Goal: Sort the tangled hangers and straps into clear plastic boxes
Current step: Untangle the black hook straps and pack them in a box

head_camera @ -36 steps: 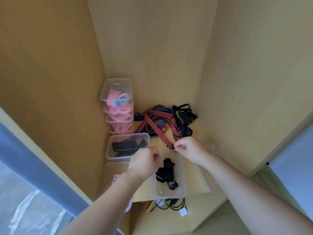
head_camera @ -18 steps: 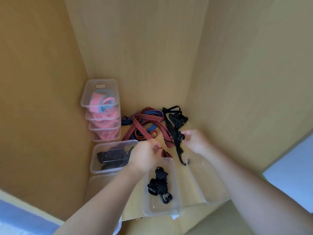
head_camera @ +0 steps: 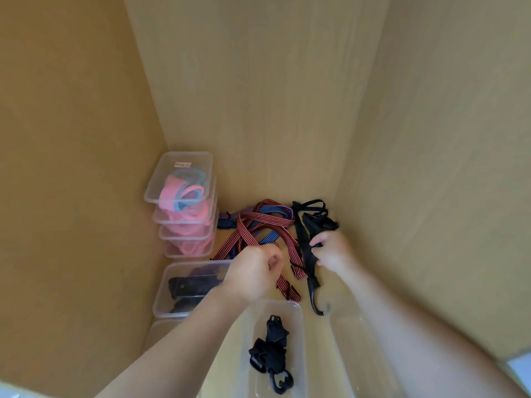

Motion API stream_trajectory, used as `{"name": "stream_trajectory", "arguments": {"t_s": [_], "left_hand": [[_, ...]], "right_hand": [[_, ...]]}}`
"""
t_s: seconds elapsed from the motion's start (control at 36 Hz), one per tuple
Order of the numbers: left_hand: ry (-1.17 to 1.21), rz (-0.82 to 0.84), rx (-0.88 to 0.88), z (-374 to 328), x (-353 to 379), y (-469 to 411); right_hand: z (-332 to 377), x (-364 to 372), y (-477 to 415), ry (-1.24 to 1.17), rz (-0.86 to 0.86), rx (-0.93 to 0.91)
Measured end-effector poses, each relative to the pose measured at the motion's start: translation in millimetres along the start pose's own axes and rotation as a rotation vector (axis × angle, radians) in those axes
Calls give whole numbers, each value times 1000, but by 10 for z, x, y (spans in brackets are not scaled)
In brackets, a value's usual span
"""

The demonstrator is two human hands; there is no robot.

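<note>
The right hand (head_camera: pixel 330 251) pinches the limp black strap (head_camera: pixel 305 242) and the left hand (head_camera: pixel 255 271) curls round the red striped strap (head_camera: pixel 258 222); both straps look light and floppy, and the black one is probably best held near its stiff hook (head_camera: pixel 313 297).

Only text: small label (head_camera: pixel 183 164) on the top clear box (head_camera: pixel 161 179) of the stack, print too blurred to read.

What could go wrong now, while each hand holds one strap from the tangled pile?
The right hand grips the black strap, which lies against the red-striped strap that the left hand holds; pulling them apart may tighten the tangle. The hook on the black strap ends close to the front clear box and might catch its rim or drag it.
</note>
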State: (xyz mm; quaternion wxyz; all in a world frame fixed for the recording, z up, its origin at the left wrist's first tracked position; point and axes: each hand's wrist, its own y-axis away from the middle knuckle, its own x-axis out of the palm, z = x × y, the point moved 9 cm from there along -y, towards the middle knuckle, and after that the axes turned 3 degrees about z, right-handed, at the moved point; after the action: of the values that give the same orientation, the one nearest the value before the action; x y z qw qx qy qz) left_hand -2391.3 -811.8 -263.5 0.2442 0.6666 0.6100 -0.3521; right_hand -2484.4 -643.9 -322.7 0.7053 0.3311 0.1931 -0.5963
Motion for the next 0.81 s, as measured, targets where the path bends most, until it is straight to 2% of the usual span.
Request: {"name": "stream_trajectory", "arguments": {"t_s": [0.08, 0.22, 0.36, 0.53, 0.69, 0.81], "left_hand": [[-5, -81, 6, 0, -111, -53], [15, -83, 56, -13, -160, -265], [13, -122, 89, -98, -228, -442], [105, -69, 54, -141, -183, -622], [160, -50, 22, -122, -233, -658], [178, -76, 5, -74, -408, -649]], "right_hand": [[108, -139, -14, -167, -71, 10], [396, -376, 20, -392, -99, -19], [725, -550, 94, -485, -94, -98], [957, -714, 205, -573, -96, -150], [985, -767, 228, -491, -78, -149], [1022, -791, 210, -117, -109, -160]]}}
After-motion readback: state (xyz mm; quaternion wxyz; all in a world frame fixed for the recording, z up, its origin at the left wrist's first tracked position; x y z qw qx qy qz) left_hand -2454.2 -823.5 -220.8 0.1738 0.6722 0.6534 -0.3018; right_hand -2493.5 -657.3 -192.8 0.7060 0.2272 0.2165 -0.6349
